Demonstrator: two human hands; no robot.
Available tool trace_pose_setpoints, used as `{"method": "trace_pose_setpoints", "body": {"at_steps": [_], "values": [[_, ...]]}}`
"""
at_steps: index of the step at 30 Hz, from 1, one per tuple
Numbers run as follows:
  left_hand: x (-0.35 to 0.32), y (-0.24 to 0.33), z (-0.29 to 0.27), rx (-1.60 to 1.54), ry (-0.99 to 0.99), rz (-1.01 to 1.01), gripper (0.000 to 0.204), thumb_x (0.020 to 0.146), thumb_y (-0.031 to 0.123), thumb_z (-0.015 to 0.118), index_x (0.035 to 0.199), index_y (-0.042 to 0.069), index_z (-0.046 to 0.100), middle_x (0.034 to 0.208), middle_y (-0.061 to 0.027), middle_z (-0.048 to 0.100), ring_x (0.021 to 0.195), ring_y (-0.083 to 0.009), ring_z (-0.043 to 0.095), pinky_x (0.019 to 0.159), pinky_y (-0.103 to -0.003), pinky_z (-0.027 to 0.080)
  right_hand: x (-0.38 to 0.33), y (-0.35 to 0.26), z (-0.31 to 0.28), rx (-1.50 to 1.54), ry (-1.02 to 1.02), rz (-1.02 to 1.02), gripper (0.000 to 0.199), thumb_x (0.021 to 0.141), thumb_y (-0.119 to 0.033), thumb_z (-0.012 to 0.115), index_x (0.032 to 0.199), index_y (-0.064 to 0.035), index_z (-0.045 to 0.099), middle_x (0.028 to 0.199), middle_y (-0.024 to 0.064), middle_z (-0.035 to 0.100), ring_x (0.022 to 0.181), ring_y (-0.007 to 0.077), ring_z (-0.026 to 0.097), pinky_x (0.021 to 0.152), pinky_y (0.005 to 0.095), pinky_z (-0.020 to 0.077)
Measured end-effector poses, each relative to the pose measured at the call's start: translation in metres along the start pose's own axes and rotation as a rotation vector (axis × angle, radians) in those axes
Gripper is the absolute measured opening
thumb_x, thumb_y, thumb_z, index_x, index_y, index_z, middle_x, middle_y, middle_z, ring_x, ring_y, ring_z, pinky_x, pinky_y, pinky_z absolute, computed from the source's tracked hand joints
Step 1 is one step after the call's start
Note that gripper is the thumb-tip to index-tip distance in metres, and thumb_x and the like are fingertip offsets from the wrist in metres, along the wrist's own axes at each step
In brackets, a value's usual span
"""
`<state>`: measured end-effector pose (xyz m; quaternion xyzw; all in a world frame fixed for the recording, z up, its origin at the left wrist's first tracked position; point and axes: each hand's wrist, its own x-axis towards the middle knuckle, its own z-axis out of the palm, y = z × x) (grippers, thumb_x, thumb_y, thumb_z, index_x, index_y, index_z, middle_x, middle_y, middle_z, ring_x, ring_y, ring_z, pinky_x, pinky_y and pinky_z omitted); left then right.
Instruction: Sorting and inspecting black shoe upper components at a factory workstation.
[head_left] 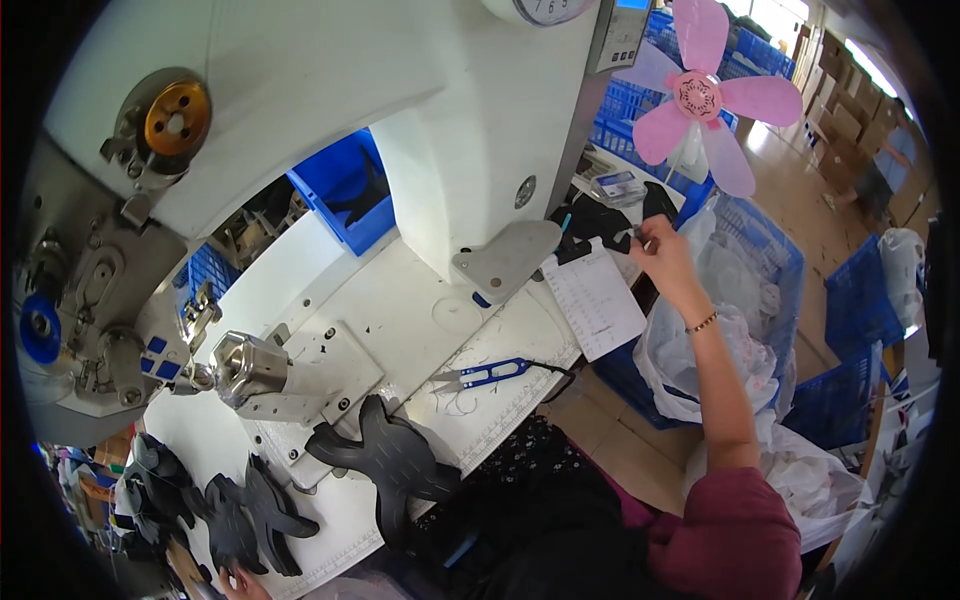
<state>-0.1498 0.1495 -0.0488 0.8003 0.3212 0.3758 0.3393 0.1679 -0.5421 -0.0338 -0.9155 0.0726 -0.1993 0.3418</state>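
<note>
At the far right of the work surface, my right hand point(664, 258) has its fingers pinched together; what they grip is too small to make out. Dark material point(658, 202) sticks up just behind the fingers, and more black pieces point(596, 222) lie beside it. Only the fingers of my left hand point(240, 584) show, at the lower edge, closed on the end of a black cut piece point(232, 525). Similar black pieces point(272, 512) lie alongside. A larger black branched piece point(392, 462) with slits rests at the table's front edge.
A white sewing machine point(480, 120) with a metal post point(250, 365) stands over the white table point(420, 290). Blue-handled thread snips point(490, 373) and a written sheet point(595, 300) lie on it. A pink fan point(697, 97) and a bag-lined blue basket point(775, 250) are at right.
</note>
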Motion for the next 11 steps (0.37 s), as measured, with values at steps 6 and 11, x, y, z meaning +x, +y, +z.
{"method": "trace_pose_setpoints", "body": {"at_steps": [6,11], "values": [[-0.043,0.129,0.048,-0.062,0.46,0.102,0.022,0.083,0.014,0.063,0.092,-0.006,0.058,0.092,-0.0207,0.06,0.079,-0.027,0.06,0.067,-0.032,0.052,0.0,0.012,0.025,0.882,-0.178,-0.031,0.019,0.087,-0.006,0.058,0.103,-0.0037,0.047,0.082,0.004,0.054,0.057,0.0084,0.05,0.054,0.0218,0.0421],[-0.038,0.162,0.06,0.044,-0.17,0.339,0.023,0.087,0.013,0.045,0.103,-0.001,0.055,0.093,-0.0109,0.055,0.084,-0.019,0.053,0.083,-0.028,0.041,-0.001,0.011,0.032,0.847,-0.275,0.066,0.021,0.089,-0.012,0.059,0.102,-0.0047,0.043,0.075,0.0027,0.052,0.057,0.0071,0.05,0.052,0.02,0.0407]]}}
